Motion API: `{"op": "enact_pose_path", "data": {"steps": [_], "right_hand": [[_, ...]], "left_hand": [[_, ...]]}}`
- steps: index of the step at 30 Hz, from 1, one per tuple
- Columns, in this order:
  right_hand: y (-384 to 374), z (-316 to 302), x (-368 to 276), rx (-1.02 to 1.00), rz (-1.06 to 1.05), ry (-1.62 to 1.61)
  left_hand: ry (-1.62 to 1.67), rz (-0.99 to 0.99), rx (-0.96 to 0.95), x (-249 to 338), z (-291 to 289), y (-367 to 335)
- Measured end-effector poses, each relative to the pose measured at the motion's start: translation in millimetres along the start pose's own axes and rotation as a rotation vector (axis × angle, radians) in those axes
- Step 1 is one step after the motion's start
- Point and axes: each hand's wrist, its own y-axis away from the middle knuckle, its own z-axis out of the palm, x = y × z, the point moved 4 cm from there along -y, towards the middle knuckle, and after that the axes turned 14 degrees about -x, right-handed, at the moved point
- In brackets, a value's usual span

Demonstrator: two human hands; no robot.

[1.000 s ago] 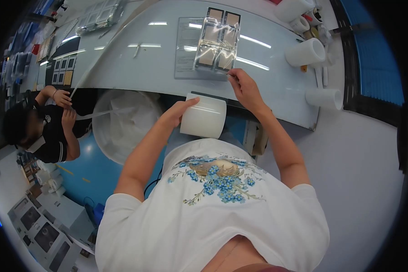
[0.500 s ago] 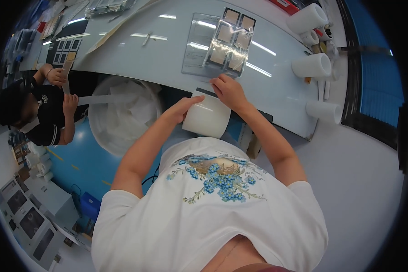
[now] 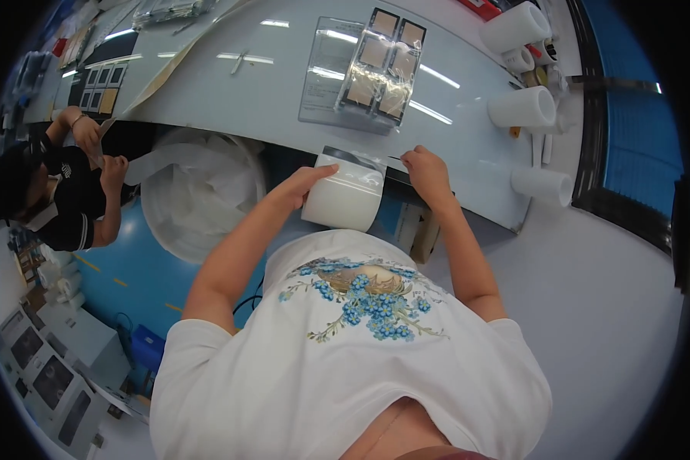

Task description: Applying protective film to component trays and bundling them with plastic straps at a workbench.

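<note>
Just before near edge of tabletop (image 3: 268, 103), white roll (image 3: 343, 201) is being held by left hand (image 3: 305, 186), thumb being pressed on its upper left, other fingers being hidden, state unclear. Just right of roll, right hand's (image 3: 429, 175) fingers are being pinched together on thin dark sliver (image 3: 395, 158), kind unclear. On tabletop, clear-wrapped tan panels (image 3: 382, 65) are being supported by clear sheet (image 3: 322, 96).

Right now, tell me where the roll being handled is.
In the head view, the white roll is near the middle, by the near edge of the table, with the left hand on its left side.
</note>
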Motion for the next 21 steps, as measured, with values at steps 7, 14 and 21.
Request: {"op": "enact_pose_path", "data": {"steps": [7,14,21], "right_hand": [[0.2,-9.3,57.0,0.292,0.060,0.055],[-105.8,9.0,-43.5,-0.244,-0.402,-0.498],[-85.5,39.9,-14.0,-0.346,-0.338,-0.669]], "left_hand": [[0.031,0.004,0.089,-31.0,-23.1,5.1],[0.057,0.064,0.039,-35.5,-25.1,14.0],[0.069,0.154,0.120,-28.2,-24.2,41.6]]}}
